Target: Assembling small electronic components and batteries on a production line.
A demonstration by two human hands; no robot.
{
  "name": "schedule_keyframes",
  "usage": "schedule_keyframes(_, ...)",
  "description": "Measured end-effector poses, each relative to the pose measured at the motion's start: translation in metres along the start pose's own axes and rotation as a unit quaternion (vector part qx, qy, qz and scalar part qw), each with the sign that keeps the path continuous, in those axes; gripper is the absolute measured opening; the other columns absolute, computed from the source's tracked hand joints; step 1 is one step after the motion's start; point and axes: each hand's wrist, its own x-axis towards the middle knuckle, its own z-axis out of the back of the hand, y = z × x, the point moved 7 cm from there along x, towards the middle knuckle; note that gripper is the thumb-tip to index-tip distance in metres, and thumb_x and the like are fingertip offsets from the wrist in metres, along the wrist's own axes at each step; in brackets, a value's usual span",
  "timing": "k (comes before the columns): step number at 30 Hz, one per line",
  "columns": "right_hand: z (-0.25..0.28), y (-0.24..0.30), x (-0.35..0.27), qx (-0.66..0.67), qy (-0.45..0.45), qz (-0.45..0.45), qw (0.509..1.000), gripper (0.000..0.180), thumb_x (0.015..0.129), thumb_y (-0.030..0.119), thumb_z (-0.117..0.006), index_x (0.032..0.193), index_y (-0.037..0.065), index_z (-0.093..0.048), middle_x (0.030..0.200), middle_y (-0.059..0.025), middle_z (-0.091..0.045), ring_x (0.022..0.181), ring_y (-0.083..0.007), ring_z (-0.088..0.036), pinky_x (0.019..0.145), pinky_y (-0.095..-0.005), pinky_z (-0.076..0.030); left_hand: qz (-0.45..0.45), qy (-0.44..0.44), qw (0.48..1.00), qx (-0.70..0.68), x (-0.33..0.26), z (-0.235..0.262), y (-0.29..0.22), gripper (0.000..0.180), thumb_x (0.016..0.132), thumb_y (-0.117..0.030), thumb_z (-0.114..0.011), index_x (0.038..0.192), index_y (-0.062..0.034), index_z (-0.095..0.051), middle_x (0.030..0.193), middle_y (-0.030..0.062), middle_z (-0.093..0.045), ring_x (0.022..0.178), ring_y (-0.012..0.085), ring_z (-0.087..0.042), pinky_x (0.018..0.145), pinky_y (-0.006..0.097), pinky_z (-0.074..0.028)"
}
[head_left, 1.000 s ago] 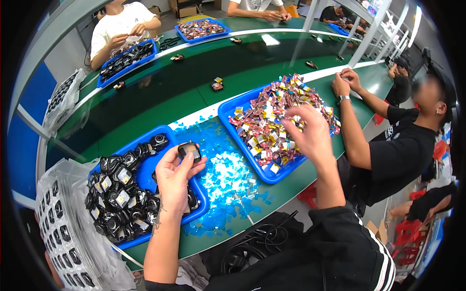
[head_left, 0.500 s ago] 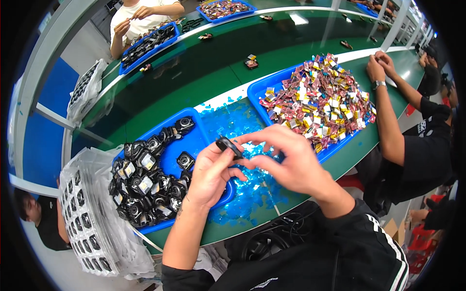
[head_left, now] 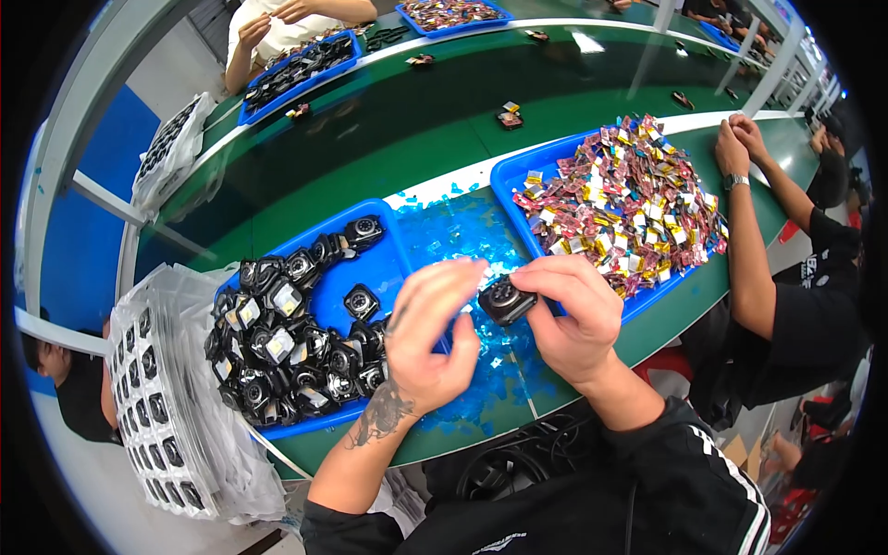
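Black watch casing is held above a green bench, clamped between the thumb and fingers of the right hand. Just beside it, the left hand has thumb and fingers apart. Blue film scraps lie below, between two blue trays.

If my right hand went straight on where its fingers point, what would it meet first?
Probably your left hand: your right hand points leftward toward it, with a small black case in its grip. Depth is unclear, so they might miss.
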Motion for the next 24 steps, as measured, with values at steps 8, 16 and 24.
schedule_keyframes(8,0.003,-0.013,-0.002,0.047,0.024,-0.093,0.994,0.023,0.071,-0.010,-0.071,0.092,0.001,-0.070,0.088,-0.0118,-0.067,0.079,-0.0227,-0.067,0.066,-0.0309,-0.055,0.071,0.098,0.972,0.200,-0.007,-0.019,0.018,0.029,0.085,-0.009,-0.066,0.113,-0.0018,-0.069,0.116,0.0152,-0.067,0.129,0.0332,-0.050,0.107,0.050,-0.036)
schedule_keyframes(16,0.000,-0.028,-0.012,0.105,0.059,-0.200,0.972,0.018,0.079,-0.005,-0.071,0.096,-0.001,-0.069,0.089,-0.0114,-0.066,0.075,-0.0196,-0.068,0.064,-0.0282,-0.057,0.104,0.057,0.987,0.106,0.000,-0.013,0.012,0.055,0.083,0.001,-0.063,0.137,-0.0020,-0.052,0.107,0.0186,-0.070,0.121,0.0330,-0.057,0.105,0.045,-0.040)
schedule_keyframes(24,0.001,-0.029,-0.017,0.158,0.024,-0.199,0.967,0.018,0.079,-0.007,-0.071,0.096,-0.003,-0.070,0.089,-0.0123,-0.065,0.075,-0.0184,-0.069,0.064,-0.0271,-0.059,0.033,0.165,0.986,0.025,-0.010,-0.030,0.015,0.059,0.079,-0.004,-0.073,0.135,-0.0001,-0.053,0.130,0.0204,-0.059,0.115,0.0316,-0.062,0.095,0.038,-0.050)
